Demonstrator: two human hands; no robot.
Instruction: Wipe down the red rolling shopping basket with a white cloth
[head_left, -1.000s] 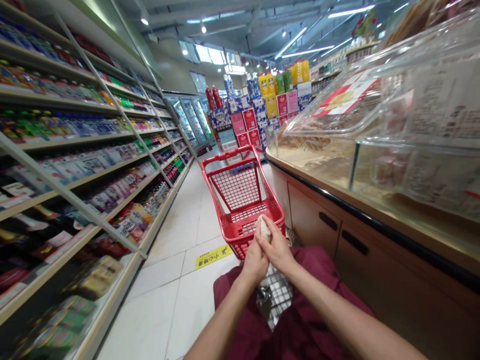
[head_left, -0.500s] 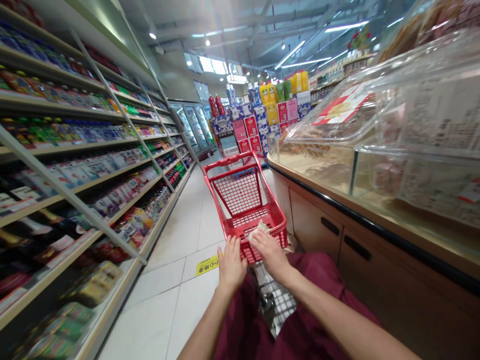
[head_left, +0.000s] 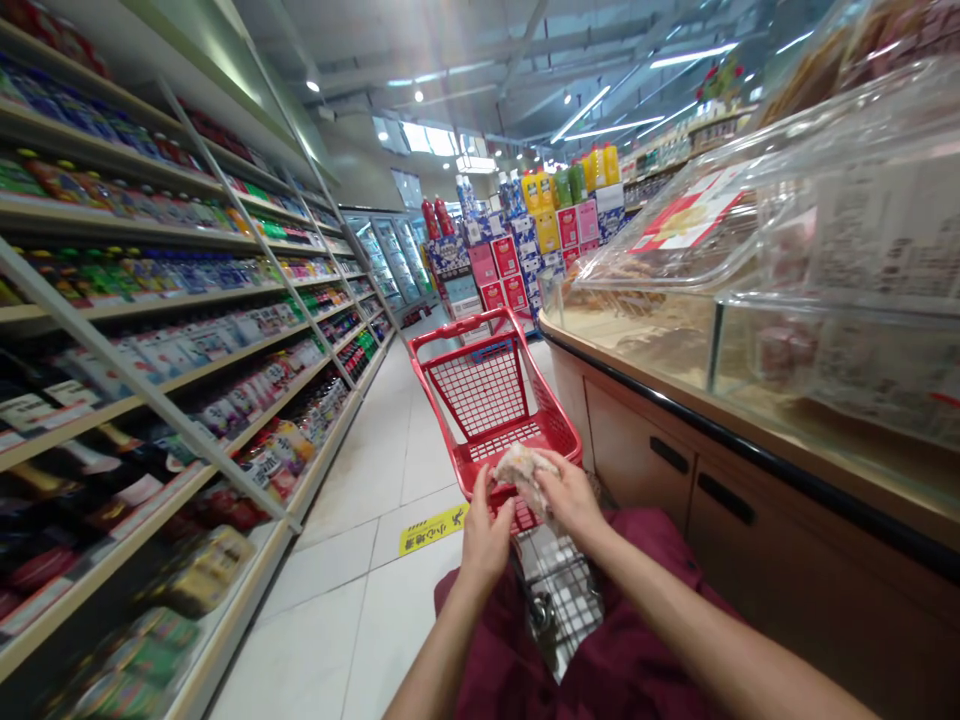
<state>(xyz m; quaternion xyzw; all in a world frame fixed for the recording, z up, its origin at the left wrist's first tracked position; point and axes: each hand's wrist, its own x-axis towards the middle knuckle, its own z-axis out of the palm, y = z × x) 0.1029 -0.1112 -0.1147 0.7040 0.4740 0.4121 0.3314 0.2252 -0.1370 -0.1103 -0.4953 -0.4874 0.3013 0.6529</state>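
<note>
1. Two bare hands worked ahead of me on my feed, over the near end of a red cart (head_left: pixel 556 432).
2. I saw the cloth (head_left: pixel 519 464), pale and crumpled, in the right hand (head_left: pixel 574 500), pinched between its thumb and fingers, with the bulk spilling out past the fingertips toward the left.
3. The left hand (head_left: pixel 486 535) was open, its thumb and curved fingers parted, and I saw it gripping nothing.
4. Its fingertips stood just beside the cloth's left edge; I could not tell whether they touched it.
5. From my viewpoint the cloth overlapped the cart's near rim, and I could not tell whether it rested there.
6. Below the hands I had maroon trousers (head_left: pixel 660 580), and left of the cart a yellow floor sign (head_left: pixel 433 530).
7. Stocked shelves (head_left: pixel 176 388) ran along my left, a wooden counter (head_left: pixel 634 440) along my right.
</note>
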